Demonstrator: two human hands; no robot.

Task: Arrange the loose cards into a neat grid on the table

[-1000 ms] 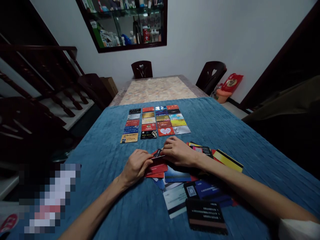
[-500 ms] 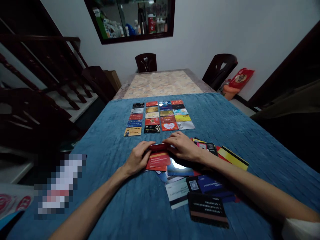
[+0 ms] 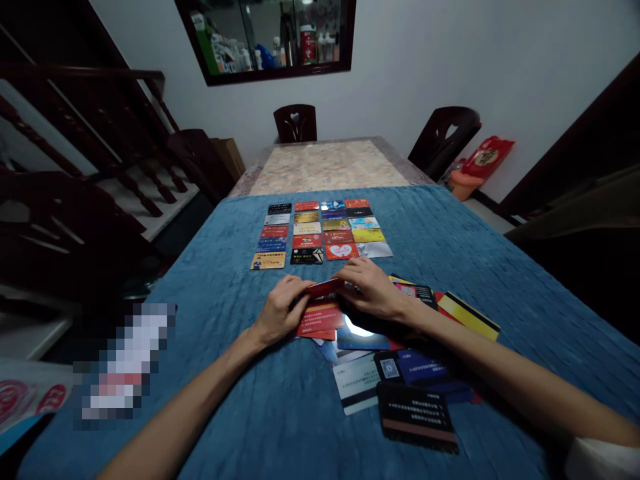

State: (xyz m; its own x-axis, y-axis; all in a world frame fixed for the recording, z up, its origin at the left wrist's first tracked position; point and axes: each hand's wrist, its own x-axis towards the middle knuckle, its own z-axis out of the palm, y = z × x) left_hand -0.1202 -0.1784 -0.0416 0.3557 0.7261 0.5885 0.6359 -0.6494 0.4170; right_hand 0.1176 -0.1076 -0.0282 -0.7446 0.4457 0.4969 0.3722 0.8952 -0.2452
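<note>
A red card (image 3: 323,288) is held tilted between my two hands, just above the loose pile. My left hand (image 3: 283,308) pinches its left end, fingers closed. At the other end my right hand (image 3: 367,285) grips the card with bent fingers, its wrist over the pile. Right under the held card lies an orange-red card (image 3: 320,319) with printed lines. Around it are a blue card (image 3: 363,339), a pale grey card (image 3: 357,383), a black card (image 3: 417,417) and a yellow card (image 3: 469,316), overlapping loosely. Part of the pile is hidden by my right forearm.
Beyond my hands, several cards lie in neat rows, with a heart card (image 3: 343,251) in the nearest row. A blue cloth (image 3: 210,373) covers the near table. Chairs stand around it, one chair (image 3: 295,123) at the far end. A blurred-out object (image 3: 133,360) lies at left.
The red card has tilted, its right end now higher, with my right hand raised slightly. Both hands still hold it. The whole view has shifted a little.
</note>
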